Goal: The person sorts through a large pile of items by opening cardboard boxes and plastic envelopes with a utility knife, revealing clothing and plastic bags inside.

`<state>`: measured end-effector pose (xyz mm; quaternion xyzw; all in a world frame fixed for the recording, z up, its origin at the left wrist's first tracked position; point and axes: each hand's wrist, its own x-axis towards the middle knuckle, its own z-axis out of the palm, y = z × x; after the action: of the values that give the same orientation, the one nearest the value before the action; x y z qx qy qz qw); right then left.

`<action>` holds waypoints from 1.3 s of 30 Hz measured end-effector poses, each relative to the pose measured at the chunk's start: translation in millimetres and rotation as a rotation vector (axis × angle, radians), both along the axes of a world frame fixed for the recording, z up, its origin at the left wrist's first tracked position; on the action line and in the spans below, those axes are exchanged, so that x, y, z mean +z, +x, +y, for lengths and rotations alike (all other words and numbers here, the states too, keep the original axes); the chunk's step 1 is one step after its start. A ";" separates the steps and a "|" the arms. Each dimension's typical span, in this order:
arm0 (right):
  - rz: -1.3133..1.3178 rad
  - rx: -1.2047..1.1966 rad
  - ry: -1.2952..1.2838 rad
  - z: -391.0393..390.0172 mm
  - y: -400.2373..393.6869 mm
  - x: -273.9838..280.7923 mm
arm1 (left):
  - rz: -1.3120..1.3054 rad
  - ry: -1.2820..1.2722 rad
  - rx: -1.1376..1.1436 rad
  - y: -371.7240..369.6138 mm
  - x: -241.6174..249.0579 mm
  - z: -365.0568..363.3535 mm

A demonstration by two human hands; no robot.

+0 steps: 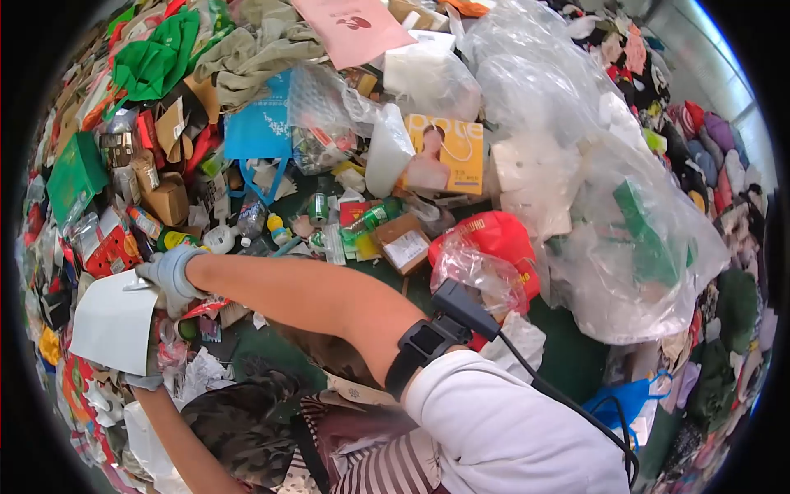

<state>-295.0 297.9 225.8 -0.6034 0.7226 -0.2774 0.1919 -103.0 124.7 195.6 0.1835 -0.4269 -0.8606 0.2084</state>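
Observation:
My right hand (pixel 169 276), in a pale grey glove, reaches far left across my body and grips the top edge of a white sheet of card (pixel 115 321). My left hand (pixel 146 379), also gloved, holds the sheet's lower right corner and is mostly hidden behind it. The sheet is tilted over a heap of mixed packaging. A black strap with a small device and cable (pixel 448 321) sits on my right arm.
Waste covers the ground: cardboard boxes (pixel 169 198), a blue bag (pixel 262 128), green bags (pixel 156 58), bottles and cans (pixel 318 207), an orange carton (pixel 448 152). A red item in clear plastic (pixel 494 243) and big clear bags (pixel 625 230) lie right. Clothing piles up far right.

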 end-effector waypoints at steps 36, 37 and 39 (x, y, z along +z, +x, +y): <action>-0.753 -0.831 0.948 303.7 98.3 -332.4 | -0.754 0.333 0.086 -3.8 -216.8 -85.3; -0.743 -0.814 0.908 278.9 86.8 -341.6 | -0.803 0.340 0.114 -8.3 -226.4 -92.3; -0.723 -0.794 0.835 228.2 66.3 -363.7 | -0.930 0.314 0.230 -19.6 -245.8 -106.6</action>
<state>-228.7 526.1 -137.9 -0.0369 0.8263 -0.2089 0.5218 -122.6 18.1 -50.1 0.6226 -0.3168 -0.7131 0.0595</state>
